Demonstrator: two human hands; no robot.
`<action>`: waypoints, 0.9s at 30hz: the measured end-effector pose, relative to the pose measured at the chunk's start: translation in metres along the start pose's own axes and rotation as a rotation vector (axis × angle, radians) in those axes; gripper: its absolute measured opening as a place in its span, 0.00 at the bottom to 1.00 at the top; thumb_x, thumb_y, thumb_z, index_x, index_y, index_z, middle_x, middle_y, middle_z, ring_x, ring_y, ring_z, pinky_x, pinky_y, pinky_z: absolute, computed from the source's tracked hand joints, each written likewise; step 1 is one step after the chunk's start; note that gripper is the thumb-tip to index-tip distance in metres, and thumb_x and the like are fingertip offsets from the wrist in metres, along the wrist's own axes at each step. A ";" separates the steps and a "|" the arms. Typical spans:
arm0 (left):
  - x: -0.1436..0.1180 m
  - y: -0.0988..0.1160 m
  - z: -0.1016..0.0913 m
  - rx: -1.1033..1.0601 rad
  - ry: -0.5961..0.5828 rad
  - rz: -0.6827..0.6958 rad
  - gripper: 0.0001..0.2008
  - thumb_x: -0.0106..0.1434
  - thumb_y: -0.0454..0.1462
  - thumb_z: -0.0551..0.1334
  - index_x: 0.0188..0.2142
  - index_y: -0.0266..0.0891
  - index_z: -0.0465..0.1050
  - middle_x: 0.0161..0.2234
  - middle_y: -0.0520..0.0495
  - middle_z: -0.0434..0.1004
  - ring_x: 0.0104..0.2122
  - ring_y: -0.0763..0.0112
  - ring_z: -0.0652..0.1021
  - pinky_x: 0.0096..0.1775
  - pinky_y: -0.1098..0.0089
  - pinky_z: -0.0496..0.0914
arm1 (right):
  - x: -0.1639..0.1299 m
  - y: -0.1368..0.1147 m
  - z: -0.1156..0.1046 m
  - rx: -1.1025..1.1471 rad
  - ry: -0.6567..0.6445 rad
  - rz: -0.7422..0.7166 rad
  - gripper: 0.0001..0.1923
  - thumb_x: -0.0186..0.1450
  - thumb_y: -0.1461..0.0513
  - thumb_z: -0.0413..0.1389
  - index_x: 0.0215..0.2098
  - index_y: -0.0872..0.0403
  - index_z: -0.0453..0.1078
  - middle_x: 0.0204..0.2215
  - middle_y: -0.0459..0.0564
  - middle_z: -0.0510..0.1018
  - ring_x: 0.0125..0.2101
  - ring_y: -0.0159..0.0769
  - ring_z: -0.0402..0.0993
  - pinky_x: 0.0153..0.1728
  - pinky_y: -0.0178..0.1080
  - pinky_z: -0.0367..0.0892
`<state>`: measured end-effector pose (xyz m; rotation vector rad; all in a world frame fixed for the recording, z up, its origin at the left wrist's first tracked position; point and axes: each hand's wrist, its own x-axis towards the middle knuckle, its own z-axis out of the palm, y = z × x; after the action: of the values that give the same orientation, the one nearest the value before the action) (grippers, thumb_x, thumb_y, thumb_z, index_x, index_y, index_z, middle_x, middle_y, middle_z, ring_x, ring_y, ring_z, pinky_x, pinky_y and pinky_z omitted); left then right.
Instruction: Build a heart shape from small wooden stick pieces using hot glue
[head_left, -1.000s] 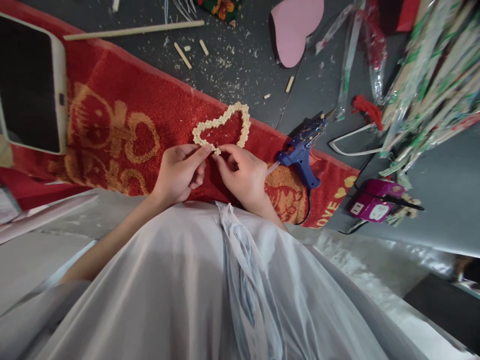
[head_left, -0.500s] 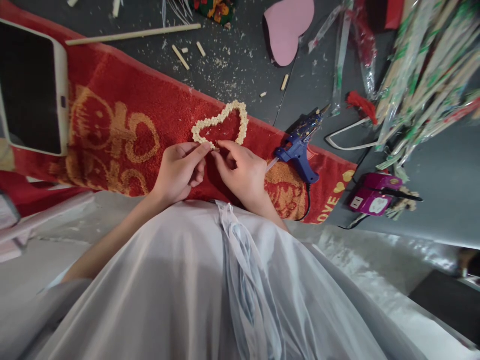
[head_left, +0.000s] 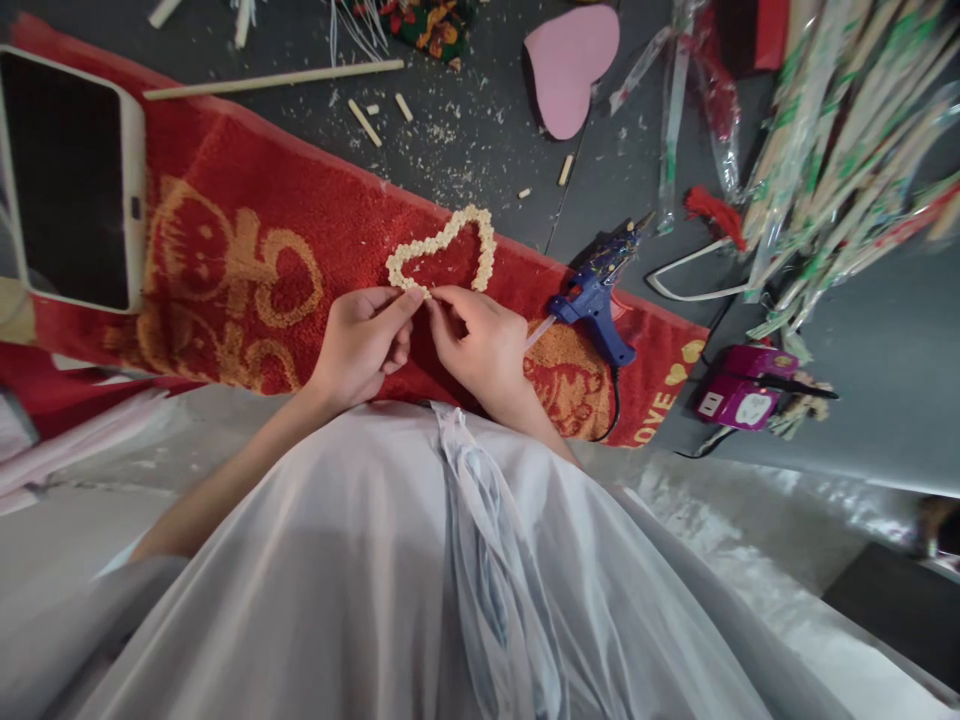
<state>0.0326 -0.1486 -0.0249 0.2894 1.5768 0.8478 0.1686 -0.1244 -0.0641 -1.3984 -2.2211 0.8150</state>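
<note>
Dark desk (head_left: pixel 480 130), red towel (head_left: pixel 247 200) across mid-frame; bead heart (head_left: pixel 444 250) lies just above both hands; left hand (head_left: pixel 360 345) & right hand (head_left: pixel 476 345) pinch its lower tip, equally near; lobes point to upper frame.

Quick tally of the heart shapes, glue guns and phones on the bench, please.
Heart shapes: 2, the beaded heart pinched by left hand and right hand, and the pink heart
Glue guns: 1, blue
Phones: 1
Total: 4
</note>
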 end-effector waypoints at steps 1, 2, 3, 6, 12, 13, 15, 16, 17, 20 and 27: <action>0.000 0.000 0.000 0.003 0.001 0.000 0.17 0.65 0.40 0.65 0.22 0.39 0.64 0.17 0.56 0.60 0.12 0.83 0.61 0.15 0.77 0.49 | 0.000 -0.001 0.000 -0.005 -0.003 0.003 0.14 0.72 0.58 0.50 0.43 0.52 0.78 0.34 0.47 0.84 0.33 0.32 0.78 0.37 0.33 0.67; 0.000 0.001 0.000 0.005 0.001 0.002 0.18 0.64 0.40 0.66 0.22 0.39 0.64 0.17 0.56 0.60 0.12 0.83 0.61 0.15 0.77 0.49 | 0.000 -0.002 -0.001 -0.011 -0.008 0.008 0.14 0.71 0.59 0.50 0.43 0.52 0.78 0.33 0.47 0.84 0.32 0.32 0.78 0.36 0.34 0.66; 0.000 0.001 0.001 0.004 0.000 0.007 0.18 0.64 0.41 0.66 0.22 0.39 0.64 0.17 0.56 0.60 0.12 0.82 0.61 0.15 0.77 0.49 | 0.001 -0.003 -0.001 -0.016 -0.017 0.016 0.14 0.71 0.59 0.50 0.43 0.52 0.78 0.33 0.47 0.84 0.32 0.32 0.78 0.36 0.34 0.66; 0.000 0.001 0.001 -0.010 -0.008 0.024 0.17 0.64 0.40 0.66 0.22 0.39 0.65 0.16 0.57 0.59 0.12 0.82 0.61 0.15 0.77 0.49 | 0.002 -0.005 -0.002 -0.031 -0.043 0.047 0.13 0.70 0.59 0.51 0.42 0.52 0.78 0.32 0.46 0.83 0.31 0.32 0.77 0.35 0.34 0.64; 0.000 0.002 0.003 0.002 0.019 0.018 0.17 0.65 0.37 0.64 0.21 0.38 0.65 0.15 0.57 0.59 0.11 0.83 0.61 0.15 0.78 0.49 | 0.005 -0.008 0.000 -0.029 -0.044 0.075 0.13 0.69 0.57 0.51 0.37 0.53 0.76 0.26 0.45 0.79 0.27 0.30 0.72 0.32 0.34 0.60; 0.000 0.002 0.003 0.004 0.024 0.013 0.17 0.65 0.37 0.65 0.21 0.38 0.65 0.15 0.58 0.59 0.11 0.83 0.60 0.15 0.78 0.49 | 0.005 -0.008 0.001 -0.025 -0.037 0.073 0.13 0.69 0.57 0.51 0.36 0.53 0.75 0.26 0.44 0.79 0.26 0.30 0.71 0.31 0.34 0.59; 0.000 0.002 0.003 0.005 0.032 0.006 0.17 0.65 0.37 0.65 0.21 0.38 0.65 0.14 0.58 0.59 0.11 0.83 0.60 0.15 0.78 0.49 | 0.005 -0.008 0.004 -0.019 -0.017 0.071 0.12 0.68 0.57 0.52 0.33 0.54 0.74 0.24 0.44 0.77 0.25 0.29 0.70 0.30 0.34 0.58; 0.000 0.001 0.003 0.004 0.033 0.004 0.17 0.65 0.36 0.65 0.21 0.38 0.65 0.14 0.58 0.59 0.11 0.83 0.60 0.15 0.78 0.48 | 0.005 -0.008 0.005 -0.019 -0.004 0.073 0.12 0.68 0.58 0.52 0.32 0.54 0.73 0.23 0.44 0.76 0.25 0.29 0.69 0.29 0.34 0.57; 0.001 0.001 0.003 0.003 0.033 0.005 0.17 0.65 0.36 0.65 0.21 0.38 0.65 0.14 0.58 0.59 0.11 0.83 0.61 0.15 0.78 0.48 | 0.005 -0.008 0.007 -0.020 0.009 0.076 0.12 0.68 0.58 0.52 0.31 0.54 0.72 0.23 0.43 0.76 0.24 0.29 0.68 0.29 0.34 0.57; 0.002 0.000 0.003 -0.010 0.030 0.010 0.16 0.65 0.35 0.64 0.21 0.38 0.66 0.14 0.58 0.60 0.10 0.83 0.61 0.14 0.78 0.48 | 0.005 -0.008 0.011 -0.016 0.045 0.083 0.12 0.67 0.58 0.51 0.29 0.53 0.70 0.22 0.43 0.74 0.24 0.28 0.67 0.28 0.34 0.56; 0.002 0.002 0.004 0.013 0.028 0.012 0.17 0.65 0.35 0.64 0.20 0.37 0.65 0.12 0.59 0.59 0.10 0.84 0.61 0.14 0.79 0.50 | 0.004 -0.006 0.015 0.059 0.078 0.095 0.12 0.66 0.56 0.51 0.27 0.52 0.68 0.21 0.41 0.72 0.23 0.27 0.66 0.28 0.33 0.58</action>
<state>0.0354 -0.1450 -0.0248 0.2974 1.6088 0.8548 0.1536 -0.1264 -0.0720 -1.4905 -2.0697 0.8366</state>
